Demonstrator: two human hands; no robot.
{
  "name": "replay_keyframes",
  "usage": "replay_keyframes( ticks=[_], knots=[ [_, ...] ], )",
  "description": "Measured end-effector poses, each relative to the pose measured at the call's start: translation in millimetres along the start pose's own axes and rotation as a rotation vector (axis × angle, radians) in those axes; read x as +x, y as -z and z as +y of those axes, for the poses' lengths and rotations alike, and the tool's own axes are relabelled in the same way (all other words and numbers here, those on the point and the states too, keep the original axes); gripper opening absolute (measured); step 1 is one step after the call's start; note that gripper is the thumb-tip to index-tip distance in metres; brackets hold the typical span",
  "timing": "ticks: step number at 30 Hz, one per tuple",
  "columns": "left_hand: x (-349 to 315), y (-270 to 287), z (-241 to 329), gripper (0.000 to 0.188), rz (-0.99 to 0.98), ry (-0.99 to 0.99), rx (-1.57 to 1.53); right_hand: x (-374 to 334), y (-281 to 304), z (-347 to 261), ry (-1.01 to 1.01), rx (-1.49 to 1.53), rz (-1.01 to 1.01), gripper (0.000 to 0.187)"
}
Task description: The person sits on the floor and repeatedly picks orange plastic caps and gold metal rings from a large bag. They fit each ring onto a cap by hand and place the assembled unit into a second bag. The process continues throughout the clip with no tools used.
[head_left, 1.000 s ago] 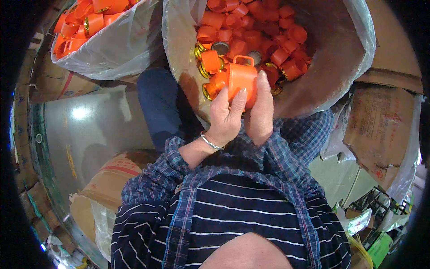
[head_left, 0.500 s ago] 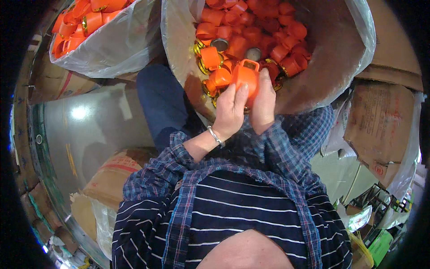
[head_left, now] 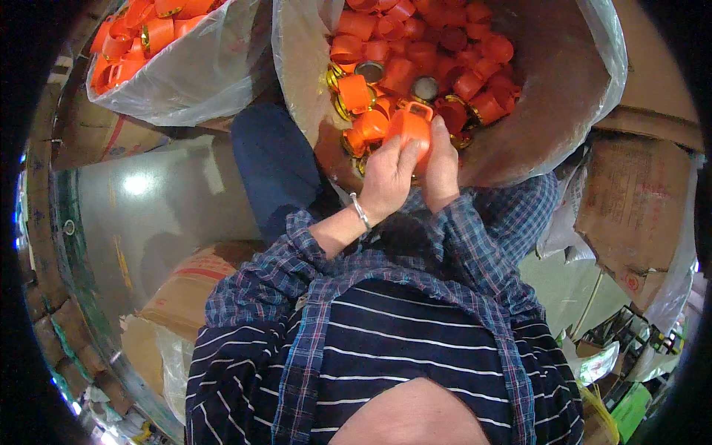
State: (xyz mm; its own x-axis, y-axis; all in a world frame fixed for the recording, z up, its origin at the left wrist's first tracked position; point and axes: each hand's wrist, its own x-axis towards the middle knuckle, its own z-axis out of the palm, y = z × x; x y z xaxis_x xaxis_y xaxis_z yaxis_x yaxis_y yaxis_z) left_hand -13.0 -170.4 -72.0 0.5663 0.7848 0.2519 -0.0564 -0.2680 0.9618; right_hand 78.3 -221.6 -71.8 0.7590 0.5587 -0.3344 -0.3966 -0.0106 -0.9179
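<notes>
Both my hands grip a small orange plastic cup-shaped piece point(head_left: 411, 124) with a square loop handle at its far end. My left hand point(head_left: 389, 176), with a metal bangle at its wrist, closes round the piece's left side, thumb on top. Against the other side presses my right hand point(head_left: 442, 165), its fingers partly hidden. The near end of the piece is covered by my hands. Just beyond lies a heap of similar orange pieces point(head_left: 397, 74) in a large bag-lined container point(head_left: 564, 111). Gold rings and grey discs point(head_left: 425, 88) show among them.
At the far left, another clear plastic bag point(head_left: 200, 89) is full of orange pieces with gold trim. A cardboard box point(head_left: 196, 274) stands left of me, and a brown carton point(head_left: 630, 215) on the right. My knees flank the near side of the container.
My left hand has slid slightly further over the orange piece, covering more of it. Both hands still hold it above the heap. The whole view has shifted a little.
</notes>
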Motion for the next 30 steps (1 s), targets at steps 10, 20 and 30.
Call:
replay_keyframes(
  ticks=[10, 20, 30],
  knots=[
    [7, 16, -21, 0.025, 0.220, 0.548, -0.517, 7, 6, 28, 0.640, -0.686, -0.168, 0.052],
    [-3, 0, -19, 0.030, 0.231, 0.591, -0.463, 0, -2, 27, 0.369, -0.597, 0.013, 0.049],
    [154, 243, 113, 0.040, 0.564, -0.542, 1.182, 45, -11, 58, 0.389, -1.136, -0.593, 0.058]
  ],
)
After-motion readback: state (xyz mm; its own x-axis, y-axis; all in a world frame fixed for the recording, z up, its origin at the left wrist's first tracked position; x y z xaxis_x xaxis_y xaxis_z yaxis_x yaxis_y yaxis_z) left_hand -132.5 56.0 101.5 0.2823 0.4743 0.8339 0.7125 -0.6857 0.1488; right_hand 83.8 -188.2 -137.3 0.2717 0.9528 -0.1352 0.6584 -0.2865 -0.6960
